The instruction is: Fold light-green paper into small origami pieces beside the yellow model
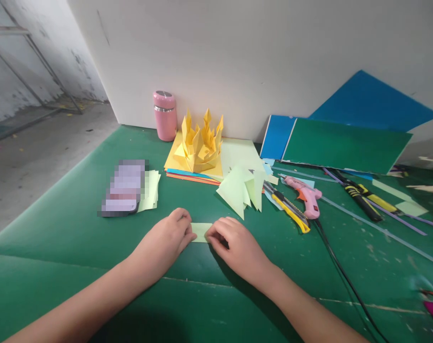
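Note:
A small pale green piece of paper (201, 232) lies low over the green tabletop, stretched between my two hands. My left hand (173, 233) pinches its left end, fingers curled together. At the right end, my right hand (232, 243) grips the paper between thumb and fingertips. The fingers cover both ends of the paper. Beyond my right hand rest several folded pale green paper pieces (237, 188) with pointed corners. A stack of pale green sheets (150, 190) sits beyond my left hand, partly under a blurred phone-like object (125, 186).
A yellow folded-paper crown (201, 150) stands on coloured sheets, beside a pink flask (165, 116). To the right lie a yellow utility knife (291, 212), a pink glue gun (305, 193) with its black cord, and black-yellow pliers (362, 200). Blue and green boards (348, 143) lean against the wall.

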